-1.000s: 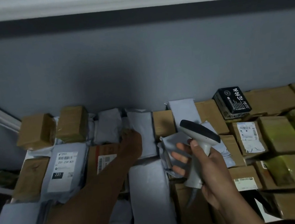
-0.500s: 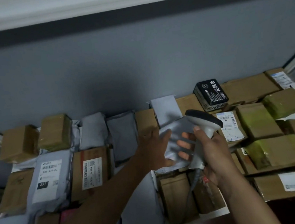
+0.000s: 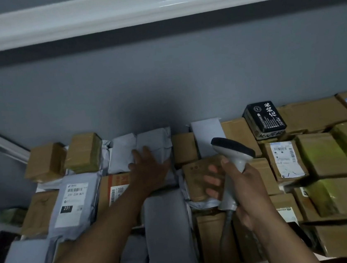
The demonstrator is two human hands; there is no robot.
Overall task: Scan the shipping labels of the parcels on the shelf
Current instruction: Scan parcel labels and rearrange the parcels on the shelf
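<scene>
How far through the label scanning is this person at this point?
Nothing visibly marks any parcel as scanned. In hand: the right hand grips the scanner; the left hand rests flat on a grey mailer whose label is hidden. Left: it, and labelled parcels like the 231 mailer.

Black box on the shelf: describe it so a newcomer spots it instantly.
Look along the grey wall to the back row of parcels, right of the scanner. The black box sits atop brown cartons, the only dark parcel, with large white characters.

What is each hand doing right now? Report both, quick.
Left hand: open, fingers straight, resting on a grey mailer bag.
Right hand: closed, gripping the barcode scanner.
</scene>
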